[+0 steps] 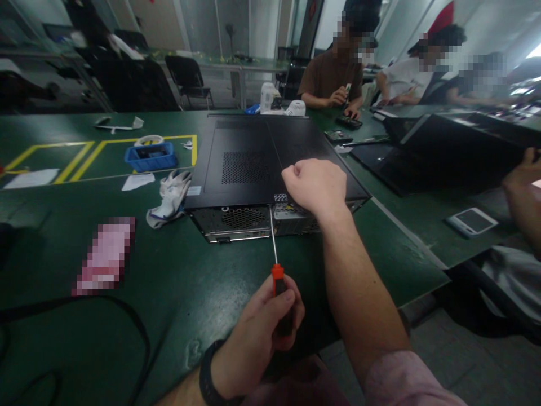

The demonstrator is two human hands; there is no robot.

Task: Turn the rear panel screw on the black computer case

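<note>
A black desktop computer case [253,163] lies flat on the green table [177,282], its rear panel facing me. My left hand [262,327] is closed round the black and orange handle of a screwdriver [275,265]; the thin shaft reaches up to the top edge of the rear panel. My right hand [315,186] rests as a loose fist on the case's near top edge, just right of the screwdriver tip. What its fingers hold, if anything, is hidden.
White work gloves [171,197] lie left of the case, with a blue tray [151,156], tape roll and paper scraps behind. Black cables cross the near left table. Other people work at the far right beside an open case [443,146]. A phone [472,220] lies right.
</note>
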